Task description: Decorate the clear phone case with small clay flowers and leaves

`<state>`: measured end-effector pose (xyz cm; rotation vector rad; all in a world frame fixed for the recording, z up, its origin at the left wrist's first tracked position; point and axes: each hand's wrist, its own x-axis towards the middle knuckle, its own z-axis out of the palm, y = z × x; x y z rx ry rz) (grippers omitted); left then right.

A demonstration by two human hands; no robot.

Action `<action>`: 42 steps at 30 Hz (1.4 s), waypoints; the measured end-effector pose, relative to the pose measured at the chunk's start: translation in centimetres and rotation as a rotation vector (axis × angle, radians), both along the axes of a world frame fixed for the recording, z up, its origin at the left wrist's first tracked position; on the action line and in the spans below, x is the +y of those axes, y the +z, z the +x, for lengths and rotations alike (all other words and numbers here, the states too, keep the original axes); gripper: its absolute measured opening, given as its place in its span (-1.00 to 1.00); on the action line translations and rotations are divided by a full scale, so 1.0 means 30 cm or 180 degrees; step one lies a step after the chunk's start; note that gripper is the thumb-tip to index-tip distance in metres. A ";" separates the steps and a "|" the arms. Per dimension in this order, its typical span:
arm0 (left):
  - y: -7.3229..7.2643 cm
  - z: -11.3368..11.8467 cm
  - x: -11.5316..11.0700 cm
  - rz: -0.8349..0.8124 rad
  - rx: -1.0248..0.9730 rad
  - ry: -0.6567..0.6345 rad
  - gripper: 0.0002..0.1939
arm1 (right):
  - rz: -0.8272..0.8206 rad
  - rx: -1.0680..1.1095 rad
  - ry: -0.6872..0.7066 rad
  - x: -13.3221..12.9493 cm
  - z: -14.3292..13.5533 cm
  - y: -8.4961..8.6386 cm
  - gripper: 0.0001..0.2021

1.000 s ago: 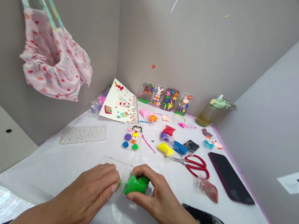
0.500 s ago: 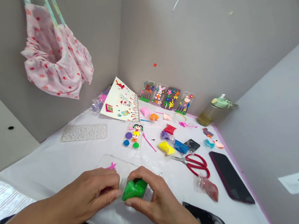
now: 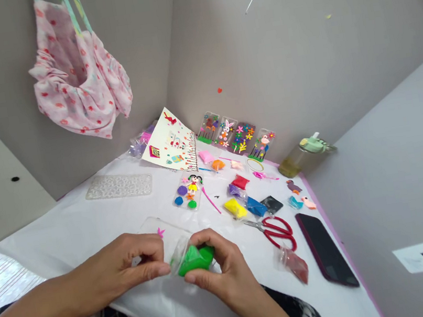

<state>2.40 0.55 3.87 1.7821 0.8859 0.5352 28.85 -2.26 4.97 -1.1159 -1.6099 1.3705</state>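
Observation:
My right hand (image 3: 228,267) grips a packet of green clay (image 3: 195,259), fingers over the top and thumb underneath. Its clear wrapper (image 3: 178,253) is loose and open at the left end. My left hand (image 3: 143,259) is just left of that wrapper, fingers curled in and thumb tip by the wrapper's edge; whatever it pinches is hidden. Beneath and behind both hands lies a clear phone case (image 3: 147,222), partly covered, with a small pink clay piece (image 3: 160,232) on it. Beyond it, another case (image 3: 180,197) carries a clay girl figure and coloured dots.
Right of my hands lie red-handled scissors (image 3: 278,233), a reddish-brown clay packet (image 3: 296,266) and a phone (image 3: 326,250). Yellow (image 3: 235,208) and blue (image 3: 256,207) clay packets sit behind. A bottle (image 3: 302,154) stands by the wall; a patterned case (image 3: 119,186) lies left.
The green clay has moved slightly right in my right hand, and more of its wrapper shows. My left hand has shifted a little left, widening the gap between the hands.

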 end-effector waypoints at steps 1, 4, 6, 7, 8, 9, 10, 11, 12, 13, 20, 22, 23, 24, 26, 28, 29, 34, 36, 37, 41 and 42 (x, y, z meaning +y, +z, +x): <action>-0.009 -0.004 0.003 -0.0114 -0.0183 0.0053 -0.52 | -0.0034 0.0059 -0.0071 0.003 0.001 -0.001 -0.68; -0.033 -0.016 0.015 -0.0370 -0.0510 0.0296 -0.51 | -0.0104 0.0113 -0.0217 0.012 0.004 -0.006 -0.68; -0.044 -0.021 0.024 -0.0361 -0.0549 0.0542 -0.52 | -0.0121 0.0097 -0.0248 0.016 0.005 -0.008 -0.68; -0.048 -0.022 0.028 -0.0351 -0.0587 0.0671 -0.54 | -0.0121 0.0087 -0.0246 0.017 0.005 -0.009 -0.67; -0.052 -0.023 0.030 -0.0365 -0.0641 0.0782 -0.57 | -0.0119 0.0080 -0.0246 0.017 0.004 -0.009 -0.67; -0.055 -0.023 0.032 -0.0391 -0.0721 0.0891 -0.59 | -0.0114 0.0076 -0.0248 0.017 0.004 -0.009 -0.66; -0.058 -0.022 0.033 -0.0441 -0.0805 0.0995 -0.63 | -0.0113 0.0072 -0.0245 0.017 0.004 -0.009 -0.65; -0.060 -0.020 0.033 -0.0503 -0.0890 0.1095 -0.67 | -0.0115 0.0067 -0.0245 0.017 0.003 -0.008 -0.65; -0.061 -0.018 0.032 -0.0573 -0.0969 0.1182 -0.71 | -0.0120 0.0061 -0.0244 0.016 0.003 -0.008 -0.65; -0.061 -0.016 0.032 -0.0646 -0.1039 0.1256 -0.74 | -0.0127 0.0053 -0.0241 0.015 0.002 -0.008 -0.65; -0.057 -0.008 0.043 -0.0643 -0.1124 0.1340 -0.64 | -0.0169 0.0064 -0.0235 0.018 -0.001 -0.006 -0.65; -0.066 -0.006 0.047 -0.0660 -0.1150 0.1353 -0.51 | -0.0170 0.0058 -0.0213 0.019 0.000 -0.005 -0.65; -0.071 -0.005 0.048 -0.0692 -0.1174 0.1368 -0.45 | -0.0178 0.0055 -0.0203 0.019 0.000 -0.005 -0.65; -0.076 -0.004 0.049 -0.0721 -0.1191 0.1390 -0.39 | -0.0188 0.0050 -0.0198 0.019 0.001 -0.005 -0.65; -0.083 -0.003 0.048 -0.0710 -0.1200 0.1439 -0.30 | -0.0203 0.0042 -0.0191 0.017 0.001 -0.003 -0.65; -0.083 -0.001 0.048 -0.0664 -0.1169 0.1496 -0.27 | -0.0207 0.0034 -0.0164 0.015 0.001 -0.003 -0.65; -0.081 0.000 0.048 -0.0649 -0.1136 0.1520 -0.27 | -0.0205 0.0030 -0.0149 0.014 0.001 -0.003 -0.65; -0.061 0.002 0.053 -0.0664 -0.1086 0.1665 -0.43 | -0.0223 0.0065 -0.0122 0.016 0.002 -0.012 -0.60; -0.057 0.003 0.055 -0.0684 -0.1099 0.1730 -0.54 | -0.0226 0.0081 -0.0112 0.018 0.003 -0.014 -0.57; -0.057 0.004 0.055 -0.0708 -0.1092 0.1769 -0.59 | -0.0221 0.0084 -0.0109 0.019 0.003 -0.014 -0.56; -0.063 0.005 0.059 -0.0740 -0.1037 0.1886 -0.64 | -0.0211 0.0085 -0.0111 0.018 0.003 -0.010 -0.57; -0.065 0.004 0.059 -0.0723 -0.1044 0.1888 -0.65 | -0.0208 0.0079 -0.0114 0.018 0.003 -0.009 -0.58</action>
